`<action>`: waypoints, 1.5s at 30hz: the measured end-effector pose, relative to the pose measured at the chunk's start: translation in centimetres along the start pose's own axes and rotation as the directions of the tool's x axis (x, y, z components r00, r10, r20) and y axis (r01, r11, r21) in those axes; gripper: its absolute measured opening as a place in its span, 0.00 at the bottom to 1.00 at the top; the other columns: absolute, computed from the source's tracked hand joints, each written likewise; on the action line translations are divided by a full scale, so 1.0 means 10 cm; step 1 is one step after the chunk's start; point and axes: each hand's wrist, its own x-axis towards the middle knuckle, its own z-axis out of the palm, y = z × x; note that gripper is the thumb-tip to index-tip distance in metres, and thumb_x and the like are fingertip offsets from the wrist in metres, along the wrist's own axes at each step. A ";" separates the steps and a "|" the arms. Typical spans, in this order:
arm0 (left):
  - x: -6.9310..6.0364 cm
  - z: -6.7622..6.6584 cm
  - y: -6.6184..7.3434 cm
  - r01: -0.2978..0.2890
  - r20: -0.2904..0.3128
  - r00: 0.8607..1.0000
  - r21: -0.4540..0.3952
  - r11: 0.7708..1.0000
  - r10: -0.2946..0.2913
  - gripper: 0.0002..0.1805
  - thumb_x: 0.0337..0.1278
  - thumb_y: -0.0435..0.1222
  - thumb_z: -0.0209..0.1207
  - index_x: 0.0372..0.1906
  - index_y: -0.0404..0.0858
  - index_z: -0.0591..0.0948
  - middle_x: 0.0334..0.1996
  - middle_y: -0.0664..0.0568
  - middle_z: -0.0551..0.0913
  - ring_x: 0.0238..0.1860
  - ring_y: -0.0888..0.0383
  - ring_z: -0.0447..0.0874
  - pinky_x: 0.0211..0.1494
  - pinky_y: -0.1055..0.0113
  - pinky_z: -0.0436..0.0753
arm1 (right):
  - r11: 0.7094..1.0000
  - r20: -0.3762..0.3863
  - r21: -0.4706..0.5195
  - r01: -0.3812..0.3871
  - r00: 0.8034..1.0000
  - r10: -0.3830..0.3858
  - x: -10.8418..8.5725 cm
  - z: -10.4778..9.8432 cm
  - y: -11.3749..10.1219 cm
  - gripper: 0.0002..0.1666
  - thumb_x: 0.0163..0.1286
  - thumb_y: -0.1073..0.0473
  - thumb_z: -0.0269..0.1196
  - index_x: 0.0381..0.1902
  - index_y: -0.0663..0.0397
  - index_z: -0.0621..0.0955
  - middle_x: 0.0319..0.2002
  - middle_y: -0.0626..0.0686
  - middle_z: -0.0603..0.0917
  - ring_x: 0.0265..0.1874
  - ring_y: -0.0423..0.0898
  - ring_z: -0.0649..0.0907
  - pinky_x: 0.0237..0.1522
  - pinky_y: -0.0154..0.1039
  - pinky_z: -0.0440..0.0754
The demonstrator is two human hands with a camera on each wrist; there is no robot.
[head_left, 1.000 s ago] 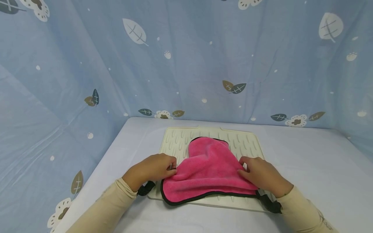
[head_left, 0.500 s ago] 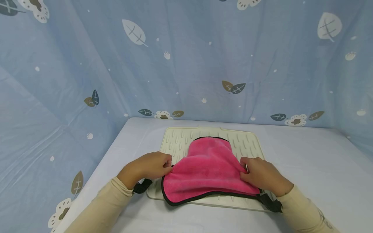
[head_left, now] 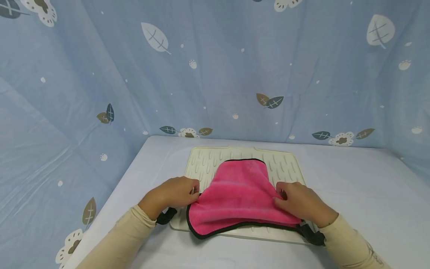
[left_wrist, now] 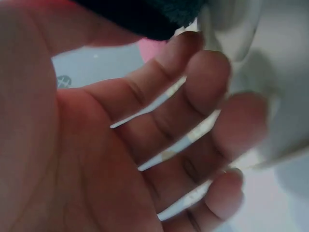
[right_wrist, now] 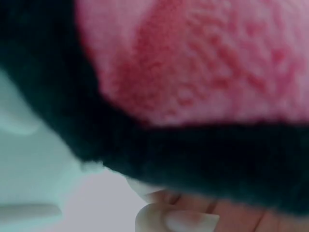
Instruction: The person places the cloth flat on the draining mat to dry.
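A pink cloth (head_left: 238, 194) with a black border lies rumpled over a cream ribbed mat (head_left: 285, 164). At its left edge my left hand (head_left: 173, 192) pinches the fabric between thumb and forefinger; in the left wrist view the other fingers of the left hand (left_wrist: 159, 135) are spread, slightly bent. My right hand (head_left: 302, 201) pinches the cloth's right side. In the right wrist view the cloth (right_wrist: 217, 63) and its dark border fill most of the picture, with a few fingertips of the right hand (right_wrist: 203, 220) below.
The mat rests on a white table surface (head_left: 362, 186). Behind and to the left hangs a blue curtain (head_left: 218, 74) with leaf and flower prints. A black band shows at each wrist.
The left hand has shifted slightly left, drawing its side of the cloth outward. The cloth's upper part looks flatter and straighter at the top edge. The right hand has barely moved.
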 end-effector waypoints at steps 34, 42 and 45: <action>-0.01 -0.04 0.04 0.065 -0.068 0.996 0.097 0.993 -0.059 0.12 0.54 0.40 0.61 0.21 0.45 0.71 0.15 0.57 0.71 0.22 0.60 0.72 0.25 0.65 0.66 | 0.998 0.064 0.052 0.047 0.997 -0.050 -0.02 0.01 0.05 0.13 0.59 0.62 0.65 0.23 0.45 0.71 0.13 0.41 0.67 0.14 0.35 0.66 0.18 0.32 0.63; 0.05 0.04 0.03 0.057 -0.096 0.994 0.078 0.995 -0.050 0.09 0.61 0.40 0.59 0.26 0.46 0.77 0.18 0.60 0.75 0.23 0.61 0.73 0.27 0.64 0.71 | 0.995 0.039 0.099 0.025 0.999 -0.029 -0.02 0.03 0.05 0.15 0.69 0.50 0.64 0.27 0.46 0.72 0.12 0.41 0.66 0.12 0.35 0.65 0.20 0.33 0.65; 0.07 0.05 0.02 0.067 -0.111 0.992 0.090 0.994 -0.057 0.07 0.63 0.41 0.59 0.29 0.46 0.78 0.20 0.60 0.77 0.24 0.61 0.74 0.28 0.63 0.72 | 0.994 0.026 0.110 0.028 0.999 -0.032 0.00 0.03 0.05 0.15 0.70 0.50 0.64 0.28 0.46 0.72 0.11 0.41 0.65 0.12 0.35 0.64 0.19 0.32 0.64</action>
